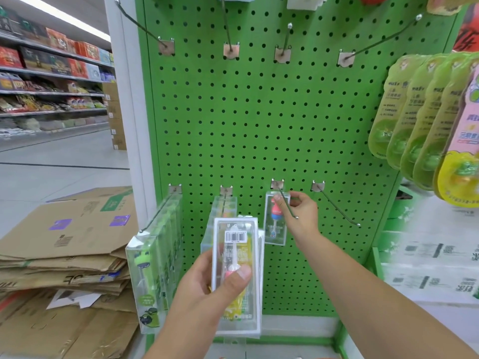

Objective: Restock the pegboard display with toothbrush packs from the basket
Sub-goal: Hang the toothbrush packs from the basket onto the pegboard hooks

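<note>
A green pegboard (pixel 259 120) fills the middle of the head view. My left hand (pixel 207 288) grips a clear toothbrush pack (pixel 236 255) with a barcode label, held upright in front of the board, with more clear packs stacked behind it. My right hand (pixel 300 216) pinches the top of a clear pack holding a red and blue toothbrush (pixel 275 221), which sits far back on the third lower hook (pixel 286 203). Green toothbrush packs (pixel 153 260) hang on the lower left hook. The basket is out of view.
The lower right hook (pixel 337 206) and several upper hooks (pixel 375 40) are bare. Green blister packs (pixel 420 112) hang at the right edge. Flattened cardboard boxes (pixel 64 250) are piled on the floor at left. Store shelves (pixel 51 73) line the aisle behind.
</note>
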